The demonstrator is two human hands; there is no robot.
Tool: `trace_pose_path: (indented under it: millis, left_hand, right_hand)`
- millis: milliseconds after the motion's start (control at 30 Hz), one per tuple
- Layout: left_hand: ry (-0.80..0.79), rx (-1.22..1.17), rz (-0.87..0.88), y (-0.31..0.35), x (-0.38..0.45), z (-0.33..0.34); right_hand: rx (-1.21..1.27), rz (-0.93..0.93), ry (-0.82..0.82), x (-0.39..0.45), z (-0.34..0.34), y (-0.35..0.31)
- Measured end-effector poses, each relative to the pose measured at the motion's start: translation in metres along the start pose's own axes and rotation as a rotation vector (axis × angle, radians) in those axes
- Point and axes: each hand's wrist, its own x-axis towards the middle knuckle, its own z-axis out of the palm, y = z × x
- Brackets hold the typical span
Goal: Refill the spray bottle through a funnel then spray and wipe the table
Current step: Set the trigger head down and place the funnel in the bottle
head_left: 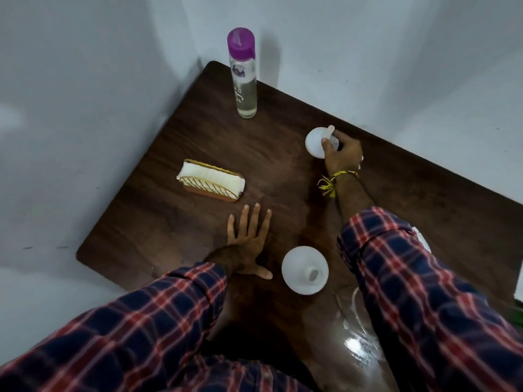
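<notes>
My right hand is closed around the head of a small white spray bottle that stands on the dark wooden table toward its far right. A white funnel rests wide end down near the front, spout pointing up, just right of my left thumb. My left hand lies flat on the table with fingers spread, holding nothing. A tall clear bottle with a purple cap and some clear liquid stands at the far corner.
A gold wire holder with white tissues sits left of centre. A clear glass vessel stands at the front right, partly under my right sleeve. White walls close in behind and to the left of the table.
</notes>
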Motion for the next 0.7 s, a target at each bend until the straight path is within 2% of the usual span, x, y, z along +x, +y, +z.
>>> trace_pose_path:
  millis: [100, 200, 267, 333, 467, 533, 633, 700]
  left_hand:
    - [0.013, -0.005, 0.003, -0.001, 0.000, 0.000]
    - [0.020, -0.021, 0.000, -0.001, -0.001, 0.001]
    - [0.019, -0.018, 0.020, 0.001, 0.000, -0.002]
    - [0.068, -0.003, 0.077, 0.016, -0.013, -0.008]
    - [0.076, 0.015, 0.034, 0.007, -0.015, -0.013]
    - [0.072, -0.015, 0.019, 0.000, -0.011, -0.006]
    - [0.161, -0.134, 0.022, -0.003, -0.014, 0.001]
    - [0.231, -0.345, 0.054, 0.002, -0.024, 0.002]
  right_hand:
    - [0.025, -0.040, 0.005, -0.009, -0.002, 0.005]
    - [0.096, 0.001, 0.016, -0.033, -0.018, -0.002]
    - [0.189, 0.009, 0.034, -0.047, -0.035, -0.009]
    - [0.324, 0.014, 0.092, -0.085, -0.081, -0.026]
    - [0.602, 0.170, 0.036, -0.138, -0.106, -0.032]
    - [0.771, 0.337, -0.062, -0.156, -0.109, -0.028]
    - [1.082, 0.598, -0.411, -0.177, -0.108, -0.016]
    - [1.208, 0.679, -0.591, -0.192, -0.107, -0.003]
